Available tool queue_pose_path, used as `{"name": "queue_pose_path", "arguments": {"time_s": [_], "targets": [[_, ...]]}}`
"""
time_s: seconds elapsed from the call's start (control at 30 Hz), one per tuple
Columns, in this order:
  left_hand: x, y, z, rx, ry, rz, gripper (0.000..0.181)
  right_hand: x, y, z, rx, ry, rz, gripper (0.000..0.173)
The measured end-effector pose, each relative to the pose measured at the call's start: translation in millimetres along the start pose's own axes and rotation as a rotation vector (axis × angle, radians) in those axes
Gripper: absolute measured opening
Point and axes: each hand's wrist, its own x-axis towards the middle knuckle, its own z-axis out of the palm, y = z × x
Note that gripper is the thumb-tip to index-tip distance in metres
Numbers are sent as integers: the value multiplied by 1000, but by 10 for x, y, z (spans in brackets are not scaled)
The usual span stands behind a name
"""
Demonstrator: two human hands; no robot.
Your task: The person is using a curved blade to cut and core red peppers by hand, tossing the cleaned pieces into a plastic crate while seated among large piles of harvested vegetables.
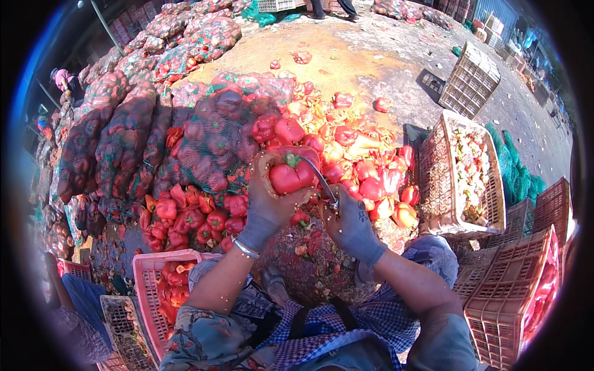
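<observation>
My gloved left hand (264, 199) grips a large red bell pepper (293, 175) with its green stem facing up toward me. In my gloved right hand (345, 220) is a curved metal blade (322, 180), held by its lower end. The blade arcs over the pepper's right side, and its tip lies close to the stem; whether it has cut into the flesh I cannot tell. Loose red peppers (371, 185) are heaped beyond my hands and to the right. More whole peppers (195, 218) lie at the left of my left wrist.
Mesh sacks of peppers (218, 139) are piled at the left. A pink crate (144, 278) with red peppers stands by my left leg. At the right is a crate of pepper scraps (496, 204), with stacked crates (501, 301) nearer me. Another person's leg (86, 294) is at lower left.
</observation>
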Motion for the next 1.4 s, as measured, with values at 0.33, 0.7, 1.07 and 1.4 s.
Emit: {"name": "queue_pose_path", "arguments": {"time_s": [0.33, 0.7, 1.07, 1.4], "targets": [[-58, -137, -57, 271, 89, 155, 79, 46, -21, 57, 78, -77, 160, 35], [26, -44, -87, -354, 98, -178, 76, -87, 201, 245, 49, -11, -45, 32], [45, 31, -169, -254, 130, -90, 72, -83, 325, 198, -84, -119, -73, 32], [-34, -23, -299, 18, 139, 50, 70, 4, 296, 77, -168, -331, 53, 36]]}}
